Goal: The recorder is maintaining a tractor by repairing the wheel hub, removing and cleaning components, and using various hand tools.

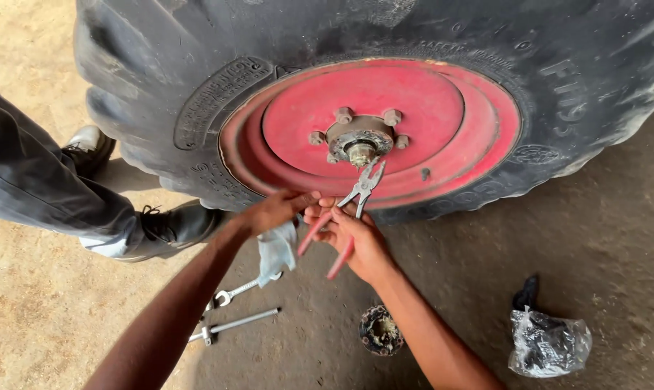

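A big black tyre [161,79] on a red wheel rim [471,123] fills the top of the view, with a greasy hub [360,141] and several nuts at its middle. My right hand [359,242] grips red-handled pliers [341,213], jaws open just below the hub. My left hand [276,211] holds a pale rag [276,251] and touches my right hand's fingers.
Another person's dark trouser leg [45,188] and black shoe [175,225] stand at the left. On the ground lie metal wrench bars [233,307], a round greasy hub cap [379,331] and a crumpled plastic bag [547,339] with a dark object.
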